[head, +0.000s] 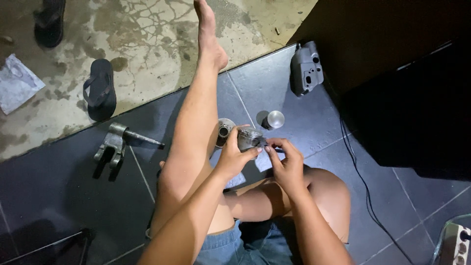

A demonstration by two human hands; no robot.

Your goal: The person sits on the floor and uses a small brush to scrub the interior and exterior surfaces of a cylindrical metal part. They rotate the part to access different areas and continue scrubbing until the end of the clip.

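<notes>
The round metal part (249, 138), a dull grey piece that looks like a small engine component, is held up above the dark tiled floor (294, 98), between the person's knees and in front of a stretched bare leg (196, 113). The left hand (234, 156) is wrapped around its near side, fingers curled shut on it with the thumb on top, while the right hand (286, 159) is pinched closed on something thin and dark at the part's right edge; what that thin thing is cannot be told from this view. To do this well, it seems wise that the left hand keep the part steady and turned toward the light, so the right hand can work at the edge with small, controlled movements and not slip. On the floor just behind the hands lies a flat round metal disc (224, 131), and near it a small cylinder with a shiny round top (274, 119). Farther back sits a grey moulded plastic cover (306, 68), and to the left a forked metal bracket with a shaft (117, 145). A black cable (360, 181) runs along the tiles on the right, and a black sandal (100, 88) lies on the stained concrete beyond the tiles
</notes>
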